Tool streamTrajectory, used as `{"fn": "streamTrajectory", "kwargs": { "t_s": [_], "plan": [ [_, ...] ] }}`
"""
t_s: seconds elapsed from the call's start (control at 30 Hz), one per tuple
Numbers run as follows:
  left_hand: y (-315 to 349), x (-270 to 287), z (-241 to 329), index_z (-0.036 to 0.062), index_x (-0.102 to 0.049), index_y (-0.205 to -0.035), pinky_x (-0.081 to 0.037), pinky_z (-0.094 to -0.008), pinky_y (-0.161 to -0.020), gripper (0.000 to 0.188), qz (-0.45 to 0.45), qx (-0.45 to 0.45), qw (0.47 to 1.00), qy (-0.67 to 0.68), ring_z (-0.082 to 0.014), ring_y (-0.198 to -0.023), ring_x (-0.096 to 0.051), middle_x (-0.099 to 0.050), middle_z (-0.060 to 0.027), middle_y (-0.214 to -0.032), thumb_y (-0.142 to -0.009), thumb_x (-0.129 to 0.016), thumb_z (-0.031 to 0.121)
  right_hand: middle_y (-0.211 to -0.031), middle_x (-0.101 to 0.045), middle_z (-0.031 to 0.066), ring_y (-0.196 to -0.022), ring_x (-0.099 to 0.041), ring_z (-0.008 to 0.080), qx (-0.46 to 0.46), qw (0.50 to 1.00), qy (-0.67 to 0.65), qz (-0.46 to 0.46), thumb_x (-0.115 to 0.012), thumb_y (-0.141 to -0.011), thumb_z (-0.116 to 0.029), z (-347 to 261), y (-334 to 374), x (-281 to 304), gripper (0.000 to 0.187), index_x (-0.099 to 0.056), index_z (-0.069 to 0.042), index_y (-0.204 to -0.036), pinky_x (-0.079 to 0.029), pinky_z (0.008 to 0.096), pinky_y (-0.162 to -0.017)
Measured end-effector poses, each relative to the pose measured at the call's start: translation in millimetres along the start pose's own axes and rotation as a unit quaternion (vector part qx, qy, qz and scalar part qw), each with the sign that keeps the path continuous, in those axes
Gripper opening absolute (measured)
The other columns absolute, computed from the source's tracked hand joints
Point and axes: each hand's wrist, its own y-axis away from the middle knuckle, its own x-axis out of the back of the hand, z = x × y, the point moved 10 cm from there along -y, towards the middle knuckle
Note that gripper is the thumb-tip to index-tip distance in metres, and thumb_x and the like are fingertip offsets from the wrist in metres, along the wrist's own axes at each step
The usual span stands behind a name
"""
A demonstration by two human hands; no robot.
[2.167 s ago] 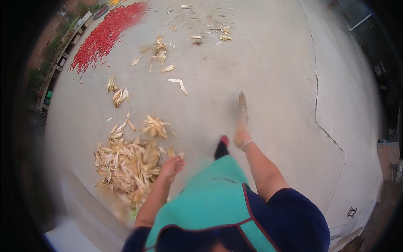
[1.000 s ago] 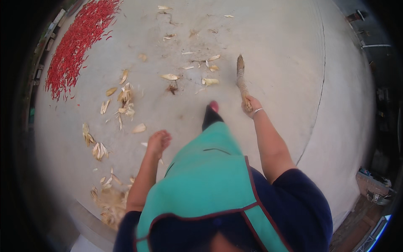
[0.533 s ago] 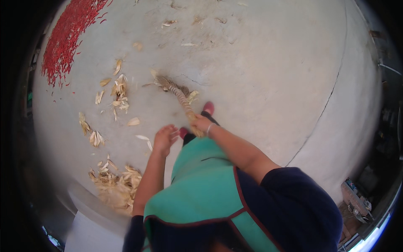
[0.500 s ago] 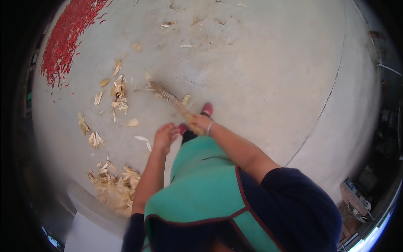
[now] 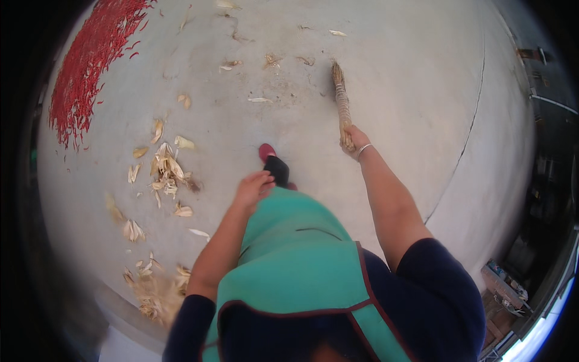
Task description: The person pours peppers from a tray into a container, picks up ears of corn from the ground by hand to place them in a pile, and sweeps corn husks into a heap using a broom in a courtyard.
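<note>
Holding an apparent broom [image 5: 342, 105]: right hand [image 5: 356, 142]

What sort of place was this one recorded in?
Probably a farmyard or similar open work yard: there is a broad concrete floor, a large spread of red, chili-like pods at the upper left, and pale, dry, corn-like husks scattered and heaped on the left.

Two hands: one left hand [image 5: 253, 190] and one right hand [image 5: 357, 142]. One broom [image 5: 341, 105], one bracelet [image 5: 363, 151], one apron [image 5: 295, 232]. Two shoes [image 5: 266, 152], the second mostly hidden. One long crack [image 5: 476, 114]. Peppers [image 5: 90, 66] and husks [image 5: 166, 163] are too many to count.
</note>
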Motion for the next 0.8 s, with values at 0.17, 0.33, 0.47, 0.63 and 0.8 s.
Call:
{"fn": "streamTrajectory", "kwargs": {
  "t_s": [0.17,0.33,0.47,0.63,0.8],
  "plan": [
    [-8,53,45,0.0045,-0.05,-0.107,-0.043,-0.0301,-0.072,0.028,0.084,0.005,0.996,0.041,-0.018,-0.085,-0.057,-0.058,-0.0082,-0.098,-0.082,-0.052,0.017,-0.095,-0.054,0.0131,-0.08,-0.055,0.0212,0.066,0.968,0.232,0.069,-0.053,-0.077,-0.014,19,-18,-89,0.046,-0.039,-0.004,-0.12,-0.048,0.0332,-0.067],
    [-23,27,95,0.0058,-0.049,-0.109,-0.045,-0.0283,-0.076,0.026,0.054,0.014,0.998,0.017,-0.0169,-0.092,-0.056,-0.057,-0.0056,-0.1,-0.085,-0.047,0.017,-0.095,-0.058,0.0143,-0.075,-0.059,0.0208,-0.048,0.967,0.194,-0.155,-0.057,-0.073,-0.016,105,24,-156,0.067,-0.028,-0.008,-0.132,-0.049,0.0319,-0.065],
    [-42,-36,144,0.0057,-0.049,-0.109,-0.045,-0.0283,-0.076,0.026,-0.005,0.003,1.0,-0.013,-0.0168,-0.091,-0.057,-0.057,-0.0059,-0.1,-0.085,-0.047,0.017,-0.084,-0.059,0.0111,-0.057,-0.056,0.0177,-0.135,0.967,0.012,-0.216,-0.055,-0.076,-0.015,48,37,-156,0.059,-0.032,-0.007,-0.13,-0.047,0.0311,-0.048],
    [-70,-92,201,0.0051,-0.049,-0.108,-0.046,-0.0283,-0.074,0.025,-0.016,-0.021,0.999,-0.024,-0.0167,-0.09,-0.057,-0.057,-0.0069,-0.1,-0.086,-0.046,0.017,-0.076,-0.056,0.0092,-0.053,-0.054,0.0166,-0.011,0.994,0.023,-0.105,-0.048,-0.08,-0.014,-103,19,-95,0.049,-0.036,-0.006,-0.127,-0.045,0.0299,-0.042],
    [-112,-115,232,0.0049,-0.05,-0.107,-0.046,-0.0285,-0.073,0.024,0.062,-0.018,0.998,0.02,-0.0161,-0.088,-0.058,-0.058,-0.0068,-0.098,-0.086,-0.046,0.016,-0.067,-0.049,0.0052,-0.052,-0.049,0.0149,0.029,0.998,-0.031,-0.045,-0.045,-0.084,-0.024,-260,-101,18,0.017,-0.045,-0.012,-0.097,-0.042,0.0257,-0.043]
  ]
}}
